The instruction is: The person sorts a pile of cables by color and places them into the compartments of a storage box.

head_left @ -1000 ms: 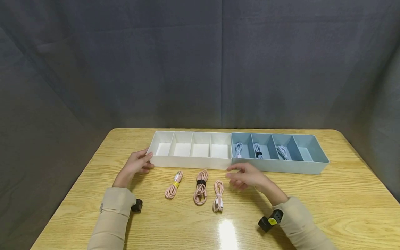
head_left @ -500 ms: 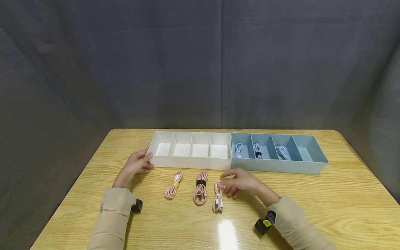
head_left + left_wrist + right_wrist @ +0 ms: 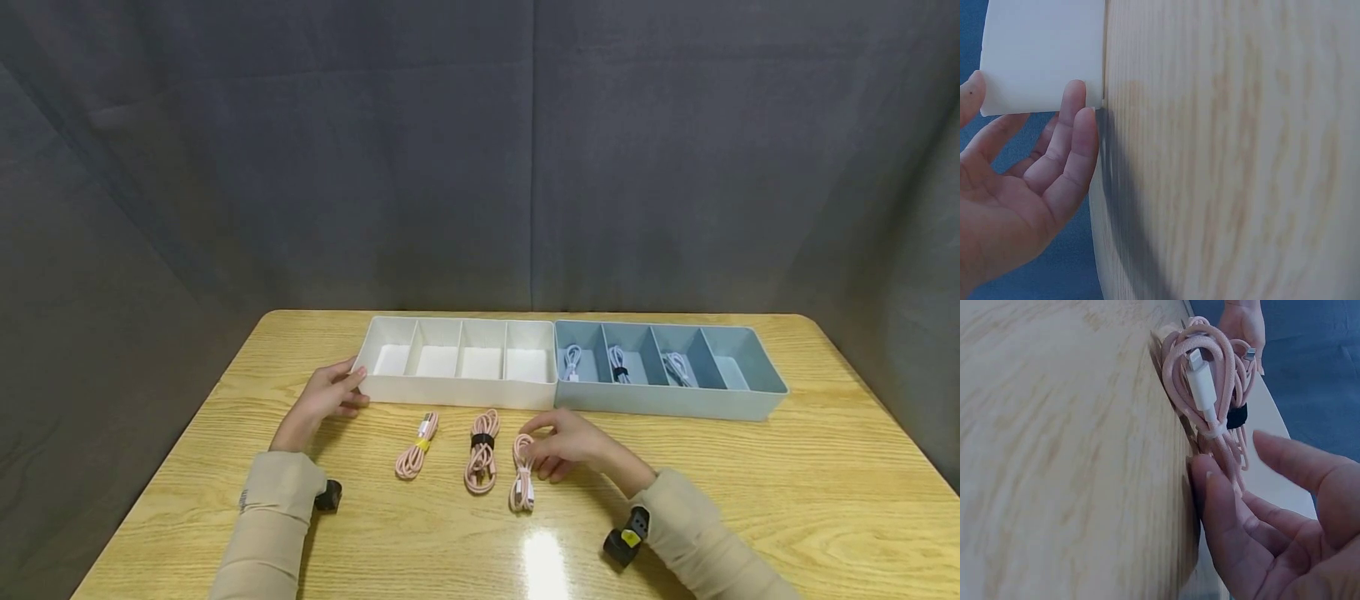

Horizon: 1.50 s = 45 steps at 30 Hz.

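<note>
Rightmost pink cable (image 3: 523,471) lies coiled on the table (image 3: 750,500), last in a row of three, just in front of where the white tray (image 3: 457,388) meets the blue tray (image 3: 667,400). Right hand (image 3: 564,445) is at its far end — fingertips touching the top loops, thumb arched over, fingers loosely bent. Wrist view shows the fingertips (image 3: 1210,487) down on the wood beside the coil with the thumb apart above it; not closed on it, so I'd call it an open hand about to pinch, not a grip. Approaching from the loop end makes sense to me: the white plug end points toward the person, and the loops give more to pinch.

Left hand (image 3: 327,395) rests flat-ish against the white tray's left front corner, fingers (image 3: 1079,125) straight and touching the wall, holding nothing — reads as steadying the tray.

Middle cable (image 3: 482,450) has a black tie, left cable (image 3: 417,446) a yellow one; both lie apart from either hand. White tray's four compartments are bare. Blue tray holds a pale cable in each of its three left compartments (image 3: 573,360) (image 3: 619,362) (image 3: 677,365); the rightmost is bare. Looks like sorting by colour, one coil per slot.
</note>
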Tool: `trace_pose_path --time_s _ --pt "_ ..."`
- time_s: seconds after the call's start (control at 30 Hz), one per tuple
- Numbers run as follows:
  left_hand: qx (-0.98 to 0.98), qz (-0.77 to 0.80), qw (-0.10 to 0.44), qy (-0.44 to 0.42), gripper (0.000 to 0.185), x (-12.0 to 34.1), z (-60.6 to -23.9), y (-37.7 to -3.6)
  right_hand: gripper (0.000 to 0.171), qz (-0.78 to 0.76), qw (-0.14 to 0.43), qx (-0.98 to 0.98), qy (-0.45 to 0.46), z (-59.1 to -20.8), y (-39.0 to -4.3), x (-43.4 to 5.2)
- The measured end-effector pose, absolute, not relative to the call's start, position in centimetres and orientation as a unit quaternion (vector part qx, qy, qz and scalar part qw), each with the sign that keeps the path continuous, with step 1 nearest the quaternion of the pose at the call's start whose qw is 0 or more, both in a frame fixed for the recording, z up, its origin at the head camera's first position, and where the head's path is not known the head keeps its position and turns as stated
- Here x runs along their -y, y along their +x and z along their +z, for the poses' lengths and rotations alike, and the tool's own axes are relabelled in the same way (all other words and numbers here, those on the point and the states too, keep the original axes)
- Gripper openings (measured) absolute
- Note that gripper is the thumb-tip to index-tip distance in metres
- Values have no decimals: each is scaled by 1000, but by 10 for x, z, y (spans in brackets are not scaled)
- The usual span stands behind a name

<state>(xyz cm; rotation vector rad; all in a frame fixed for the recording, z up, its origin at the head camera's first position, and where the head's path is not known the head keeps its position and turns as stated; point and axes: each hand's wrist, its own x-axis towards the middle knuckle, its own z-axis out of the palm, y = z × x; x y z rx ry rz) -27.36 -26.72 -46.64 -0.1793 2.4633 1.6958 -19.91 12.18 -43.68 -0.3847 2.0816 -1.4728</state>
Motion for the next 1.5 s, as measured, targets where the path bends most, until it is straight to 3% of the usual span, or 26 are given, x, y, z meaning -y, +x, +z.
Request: trace_pose_path --time_s 0.33,0.93,1.5 --pt "-813 573 76 -63 63 257 -446 -258 27 -577 271 -762 -118 -437 -202 -120" --pt "-826 554 88 -64 61 251 -430 -248 30 -610 257 -742 -109 -440 -205 -125" --pt "-823 558 87 -68 63 252 -432 -249 33 -655 188 -723 -113 -426 -206 -122"
